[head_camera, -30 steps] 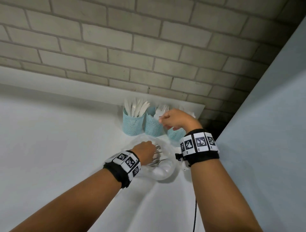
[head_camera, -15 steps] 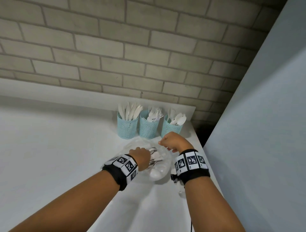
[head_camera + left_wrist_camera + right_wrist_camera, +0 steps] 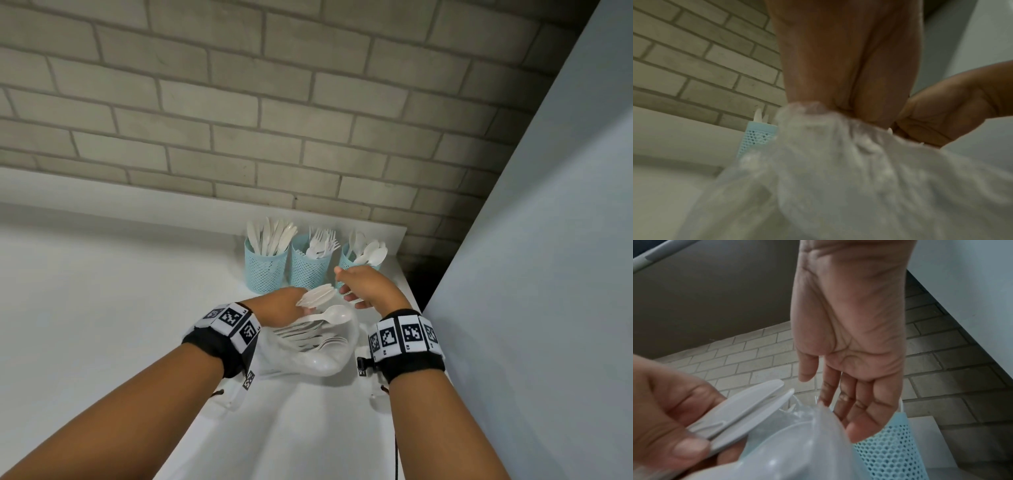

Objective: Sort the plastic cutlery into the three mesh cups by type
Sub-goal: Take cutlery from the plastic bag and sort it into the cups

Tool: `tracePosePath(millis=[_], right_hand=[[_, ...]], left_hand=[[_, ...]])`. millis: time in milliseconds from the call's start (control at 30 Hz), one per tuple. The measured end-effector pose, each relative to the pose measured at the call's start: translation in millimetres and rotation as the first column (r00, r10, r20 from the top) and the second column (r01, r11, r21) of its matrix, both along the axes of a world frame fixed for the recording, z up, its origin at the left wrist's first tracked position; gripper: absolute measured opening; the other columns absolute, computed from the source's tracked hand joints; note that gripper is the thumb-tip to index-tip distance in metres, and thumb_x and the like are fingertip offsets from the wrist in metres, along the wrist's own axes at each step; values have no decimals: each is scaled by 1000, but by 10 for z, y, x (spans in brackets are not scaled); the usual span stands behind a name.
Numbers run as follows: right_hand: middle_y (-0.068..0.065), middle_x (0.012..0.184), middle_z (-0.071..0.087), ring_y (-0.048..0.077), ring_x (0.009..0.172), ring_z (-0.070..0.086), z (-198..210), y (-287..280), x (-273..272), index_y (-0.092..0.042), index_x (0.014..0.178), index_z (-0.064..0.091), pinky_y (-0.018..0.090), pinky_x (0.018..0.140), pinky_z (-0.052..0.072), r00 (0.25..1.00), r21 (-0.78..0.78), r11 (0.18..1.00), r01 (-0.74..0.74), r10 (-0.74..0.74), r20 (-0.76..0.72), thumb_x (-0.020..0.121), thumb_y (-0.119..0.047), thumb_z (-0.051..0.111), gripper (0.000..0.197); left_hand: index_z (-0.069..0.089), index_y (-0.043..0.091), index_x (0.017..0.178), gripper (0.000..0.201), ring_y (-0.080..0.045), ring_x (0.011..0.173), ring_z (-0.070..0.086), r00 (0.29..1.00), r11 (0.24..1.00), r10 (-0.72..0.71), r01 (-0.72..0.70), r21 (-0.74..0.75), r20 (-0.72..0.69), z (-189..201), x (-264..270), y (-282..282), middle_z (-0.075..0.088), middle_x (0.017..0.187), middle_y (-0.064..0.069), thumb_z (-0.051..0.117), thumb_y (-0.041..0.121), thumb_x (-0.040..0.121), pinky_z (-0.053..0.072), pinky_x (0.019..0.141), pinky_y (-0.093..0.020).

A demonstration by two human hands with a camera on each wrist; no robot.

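Note:
Three blue mesh cups stand at the back of the counter: knives (image 3: 265, 270), forks (image 3: 310, 269) and spoons (image 3: 354, 262). In front of them lies a clear plastic bag (image 3: 329, 356) with several white forks and spoons in it. My left hand (image 3: 299, 305) pinches two flat white cutlery handles (image 3: 317, 295) at the bag's mouth; the right wrist view shows the thumb pressed on these handles (image 3: 748, 402). A white spoon (image 3: 337, 315) sticks out just below. My right hand (image 3: 347, 291) hangs open beside the handles, holding nothing, its fingers (image 3: 849, 394) straight.
A brick wall (image 3: 274, 120) rises behind the white counter (image 3: 102, 308). A tall grey panel (image 3: 548, 274) closes the right side, close to my right arm. The spoon cup (image 3: 890, 451) stands directly under my right hand.
My right hand has come back from the cups to the bag and opened. My left hand has drawn two white pieces up out of the bag's mouth.

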State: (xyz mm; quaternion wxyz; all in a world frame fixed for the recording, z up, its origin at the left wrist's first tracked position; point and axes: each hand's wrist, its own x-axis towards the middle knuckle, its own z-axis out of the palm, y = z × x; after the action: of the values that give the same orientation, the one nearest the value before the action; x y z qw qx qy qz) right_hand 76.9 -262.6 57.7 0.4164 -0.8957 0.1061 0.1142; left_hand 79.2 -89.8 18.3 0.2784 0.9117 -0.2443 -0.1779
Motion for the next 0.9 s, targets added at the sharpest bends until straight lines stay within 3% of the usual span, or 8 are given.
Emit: tracePosePath(millis=[167, 300, 400, 500, 567, 700, 800, 900], right_hand=[[3, 98, 59, 15, 87, 56, 67, 28, 33, -10, 117, 58, 29, 77, 45, 997, 0, 999, -34, 33, 71, 99, -39, 38, 39], [3, 109, 55, 17, 95, 52, 107, 41, 56, -13, 119, 60, 27, 74, 47, 995, 28, 999, -36, 34, 89, 98, -44, 37, 44], [2, 104, 58, 15, 90, 54, 140, 73, 70, -16, 115, 64, 24, 68, 47, 992, 136, 991, -9, -8, 125, 98, -51, 31, 51], [-1, 90, 62, 11, 79, 58, 164, 130, 55, -17, 114, 62, 27, 70, 49, 990, 282, 959, -23, -18, 142, 96, -55, 29, 54], [-2, 90, 62, 10, 75, 59, 163, 184, 41, -17, 112, 59, 25, 68, 48, 986, 239, 967, -86, 48, 159, 95, -56, 32, 50], [-2, 86, 61, 9, 71, 56, 125, 293, 64, -17, 99, 57, 21, 60, 42, 972, 175, 971, -161, 125, 200, 99, -45, 35, 36], [2, 89, 64, 14, 78, 59, 85, 352, 110, -23, 90, 56, 25, 66, 46, 978, 245, 962, -122, 74, 196, 100, -41, 36, 29], [5, 86, 65, 20, 77, 63, 57, 377, 150, -18, 97, 59, 30, 72, 52, 985, 379, 925, -39, -29, 173, 100, -36, 37, 29]], left_hand=[[55, 2, 117, 30, -21, 91, 58, 998, 995, 59, -61, -75, -33, 66, 51, 26, 64, 101, -10, 50, 24, 96, 45, 80, -30], [54, 6, 120, 28, -17, 81, 56, 992, 958, 123, -129, -255, -37, 112, 53, 25, 61, 94, -5, 46, 20, 98, 42, 70, -23], [55, 12, 117, 22, -7, 70, 48, 978, 906, 180, -206, -369, -104, 159, 62, 33, 57, 84, 1, 45, 20, 98, 38, 61, -15], [58, 3, 114, 27, -12, 74, 52, 967, 865, 196, -250, -435, -165, 176, 85, 30, 62, 94, -11, 43, 21, 100, 42, 72, -21], [58, 1, 118, 31, -20, 86, 55, 952, 820, 198, -291, -494, -231, 180, 94, 20, 63, 104, -18, 41, 20, 100, 44, 81, -30], [60, 11, 107, 23, -18, 86, 58, 907, 659, 114, -375, -652, -406, 226, 76, -20, 63, 94, -5, 39, 18, 101, 46, 80, -28], [59, 10, 102, 22, -18, 76, 58, 845, 538, 33, -466, -703, -534, 251, 95, -17, 62, 89, -8, 37, 14, 101, 48, 70, -27], [59, 11, 104, 25, -15, 81, 67, 794, 492, -44, -511, -705, -606, 269, 97, 0, 69, 91, -5, 34, 8, 101, 54, 71, -26]])
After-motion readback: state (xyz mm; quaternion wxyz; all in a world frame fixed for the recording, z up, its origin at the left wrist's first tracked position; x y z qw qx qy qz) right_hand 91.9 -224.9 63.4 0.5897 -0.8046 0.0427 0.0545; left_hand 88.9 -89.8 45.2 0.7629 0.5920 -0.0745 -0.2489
